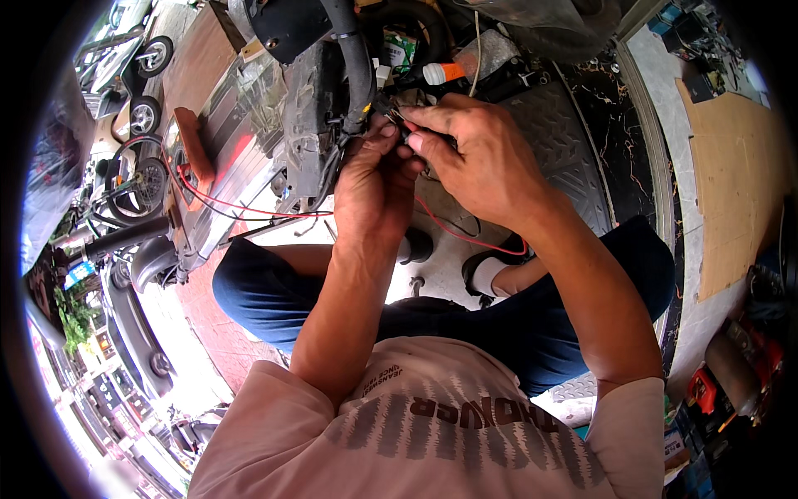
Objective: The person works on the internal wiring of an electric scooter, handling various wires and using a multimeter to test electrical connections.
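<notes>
In front of me my left hand (370, 179) is closed, its thumb and fingers pinching a small dark wire connector (383, 107) at the end of a black cable bundle. My right hand (478, 154) meets it from the right, index finger and thumb pressed together beside the connector. What lies between those right fingertips is too small and too shaded to make out. A thick black sleeved cable (358, 79) comes down to the connector from above. Thinner black wires (328, 179) drop past my left wrist. Below the hands runs a thin red wire (486, 244).
A scuffed grey plastic box (312, 125) stands left of my hands. Beyond them lies an orange-and-white bottle (443, 73). A treaded dark mat (544, 125) is on the right. Farther left are an orange-brown tool-like piece (193, 145) and parked two-wheelers (145, 116). Cardboard (736, 183) lies far right.
</notes>
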